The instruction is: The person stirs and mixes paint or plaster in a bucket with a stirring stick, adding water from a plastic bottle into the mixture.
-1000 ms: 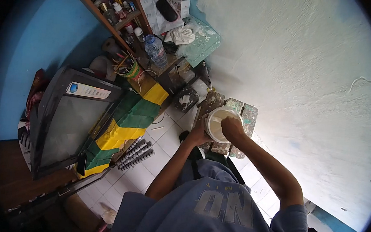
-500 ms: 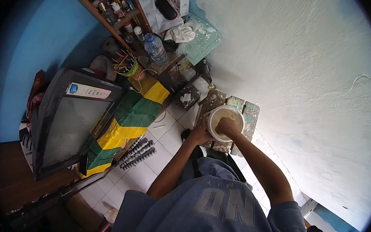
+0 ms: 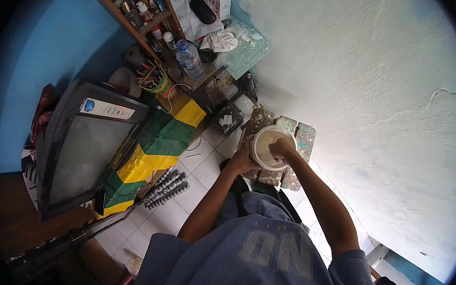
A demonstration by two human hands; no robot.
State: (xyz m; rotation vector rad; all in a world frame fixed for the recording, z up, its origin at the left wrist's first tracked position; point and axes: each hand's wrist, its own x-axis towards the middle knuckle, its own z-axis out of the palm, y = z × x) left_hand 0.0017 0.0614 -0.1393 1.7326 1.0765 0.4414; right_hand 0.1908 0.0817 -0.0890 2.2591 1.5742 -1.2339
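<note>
A white plastic bucket [image 3: 269, 168] with pale, creamy stuff inside stands on a paint-spattered slatted wooden stool [image 3: 306, 143] in front of me. My left hand [image 3: 244, 158] is curled round the bucket's left side and grips it. Down inside the bucket, my right hand [image 3: 283, 150] is closed in a fist over the pale contents. Whatever it may hold is hidden by the fingers and the contents.
To the right rises a white, roughly plastered wall [image 3: 361, 88]. A television [image 3: 88, 147] stands at left beside a green and yellow cloth [image 3: 169, 135]. Behind are a water bottle [image 3: 189, 60] and a shelf [image 3: 123, 13]. A speckled dark box [image 3: 228, 118] sits near the stool.
My right hand has shifted within the bucket toward its right side, uncovering more of the pale contents. The left hand keeps its hold; the whole view has moved slightly.
</note>
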